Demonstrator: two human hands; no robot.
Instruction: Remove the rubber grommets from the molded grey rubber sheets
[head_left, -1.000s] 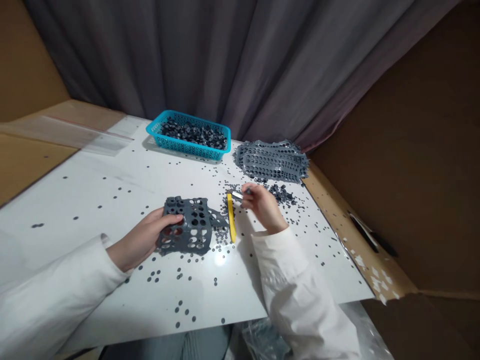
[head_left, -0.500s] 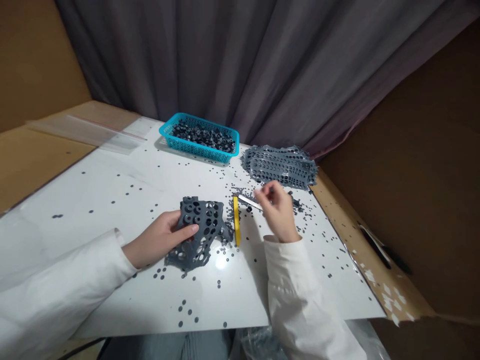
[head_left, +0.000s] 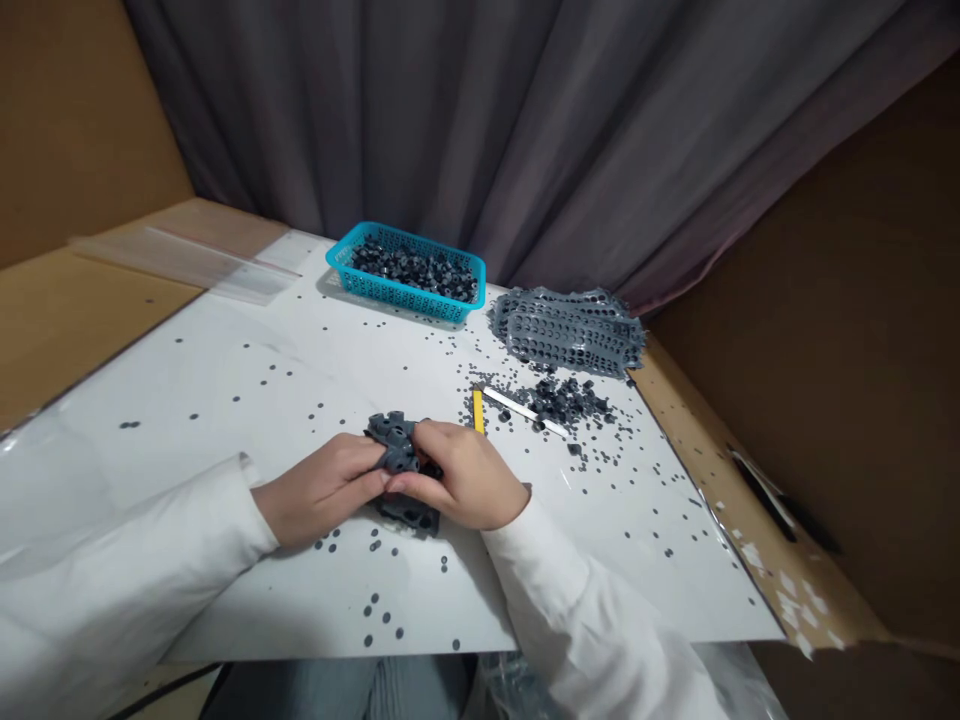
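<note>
Both hands grip a dark grey perforated rubber sheet (head_left: 397, 440) over the front middle of the white table. My left hand (head_left: 330, 487) is closed on its left side, thumb on top. Closed on the right side is my right hand (head_left: 466, 474), its thumb meeting the left one. The sheet is bunched up between them, and the fingers beneath are hidden. Just beyond my right hand lie a yellow strip (head_left: 478, 408), partly covered, and a white strip (head_left: 525, 409). A heap of small dark rubber pieces (head_left: 568, 400) sits to the right of them.
A blue basket (head_left: 405, 292) of small dark pieces stands at the back. Stacked perforated sheets (head_left: 570, 330) lie right of it. Small dark discs (head_left: 373, 610) are scattered over the white table (head_left: 247, 600). Clear plastic bags (head_left: 225, 265) rest at the back left, a black-handled tool (head_left: 763, 495) far right.
My right hand has come from the small pieces to the sheet and closed on it. The sheet, flat-faced before, is now folded between both hands. The heap of pieces has come into view.
</note>
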